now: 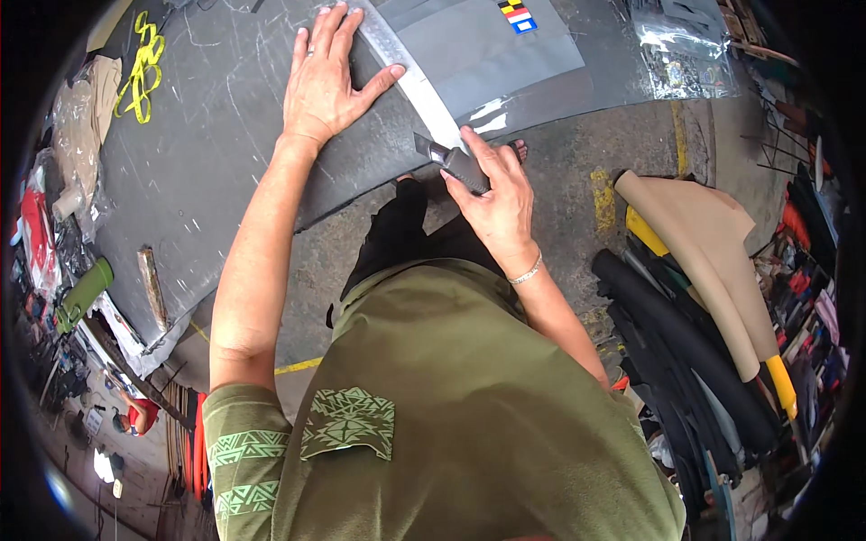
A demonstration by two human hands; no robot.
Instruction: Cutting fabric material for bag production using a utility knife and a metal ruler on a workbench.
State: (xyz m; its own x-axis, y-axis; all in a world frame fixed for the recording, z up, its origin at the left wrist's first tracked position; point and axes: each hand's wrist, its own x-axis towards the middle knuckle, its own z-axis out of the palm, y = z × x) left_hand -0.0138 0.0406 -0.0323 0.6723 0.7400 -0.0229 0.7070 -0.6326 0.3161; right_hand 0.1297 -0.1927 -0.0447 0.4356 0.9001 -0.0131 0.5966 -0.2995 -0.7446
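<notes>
Scratched dark table bearing ruler and clear plastic, stained floor, rolls at right – left hand spread flat, thumb on ruler, right hand closed round cutter at ruler's near end

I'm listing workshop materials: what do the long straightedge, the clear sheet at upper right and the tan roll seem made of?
The straightedge looks like metal, given its satin silvery sheen. The clear sheet seems glossy plastic film: see-through, with bright reflections. The tan roll looks matte, perhaps vinyl or heavy paper; its smooth, plain surface leaves that open.
</notes>
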